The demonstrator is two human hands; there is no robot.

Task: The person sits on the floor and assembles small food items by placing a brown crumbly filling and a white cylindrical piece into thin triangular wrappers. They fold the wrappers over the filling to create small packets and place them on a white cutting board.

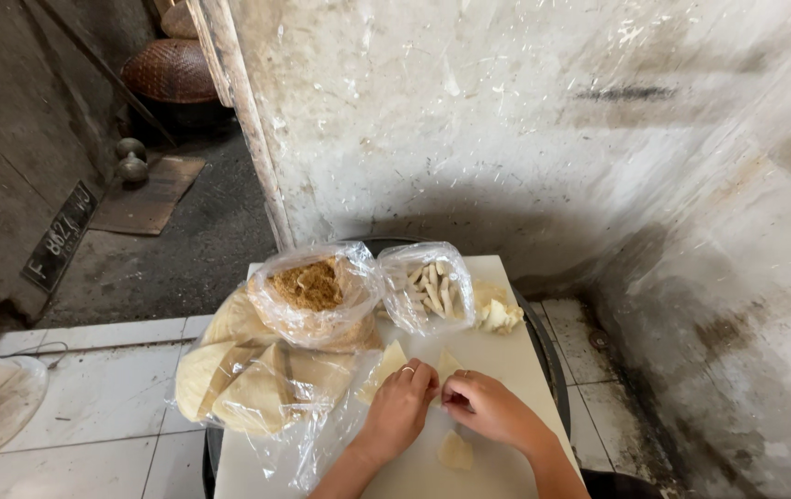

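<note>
My left hand (398, 407) and my right hand (488, 407) meet over a white cutting board (506, 351), together pinching a pale triangular pastry wrapper (448, 364). A ring shows on my left hand. Another folded wrapper (387, 362) lies just left of my left hand. A small piece of wrapper (456, 452) lies on the board below my hands. A clear bag of brown shredded filling (310, 288) and a clear bag of pale sticks (432, 291) stand at the board's far side.
A plastic bag of stacked wrapper sheets (248, 379) lies on the left. Folded pieces (499, 312) sit at the far right of the board. A stained wall (553, 139) rises behind. A white-tiled ledge (100, 397) lies left, a woven basket (169, 69) farther back.
</note>
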